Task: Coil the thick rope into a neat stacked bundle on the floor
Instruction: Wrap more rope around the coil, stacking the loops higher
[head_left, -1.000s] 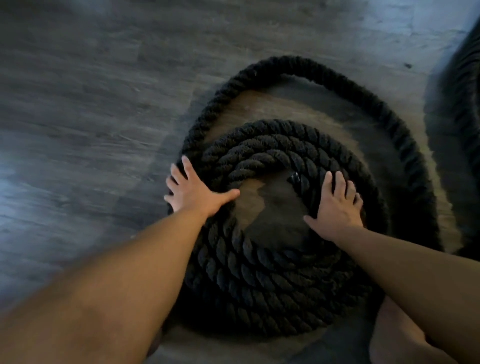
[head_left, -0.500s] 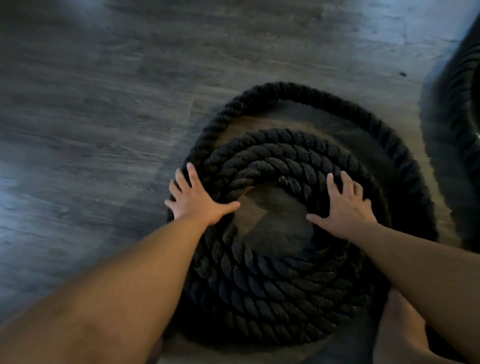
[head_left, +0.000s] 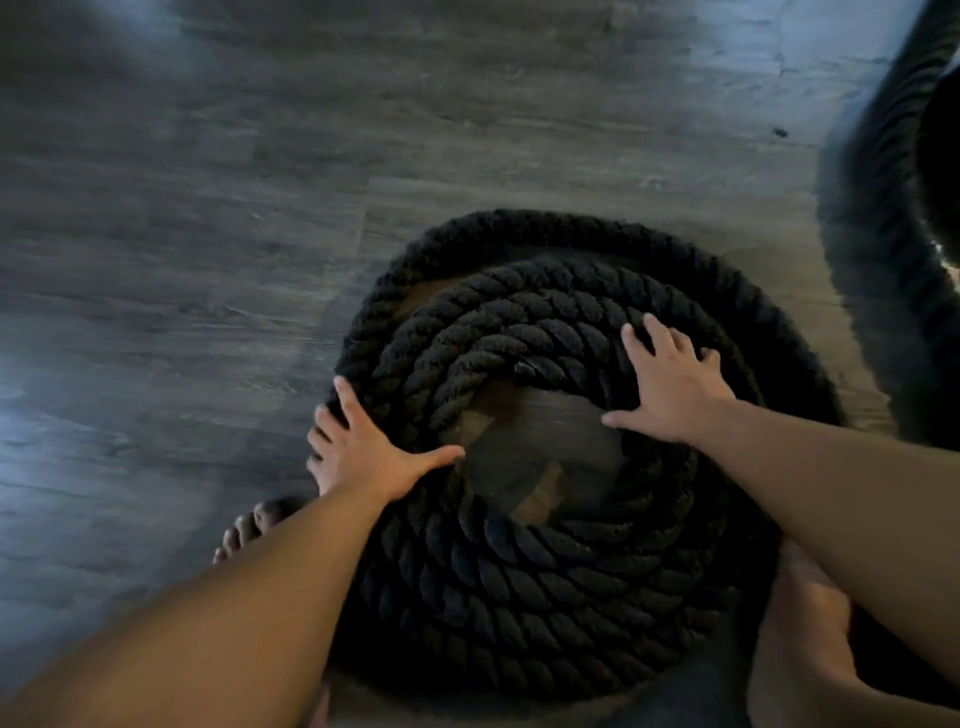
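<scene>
- The thick rope (head_left: 545, 587) is seen coiled on the floor (head_left: 182, 260), directly under both palms, with a bare patch of floor showing in the middle between them.
- The left hand (head_left: 363, 452) is laid flat on the coil's left side, fingers spread and draped over the outer turns, thumb pointed toward the centre; nothing is gripped.
- The right hand (head_left: 670, 384) is pressed open on the upper turns, fingers splayed, thumb reaching inward.
- A looser outer loop is noted beyond the fingertips, not yet snug against the stack.
- More rope is trailed away past the right hand, blurred.
- The rope is judged heavy, stiff and rough, not slippery; it is best shoved with flat palms at the outer turns rather than pinched.
</scene>
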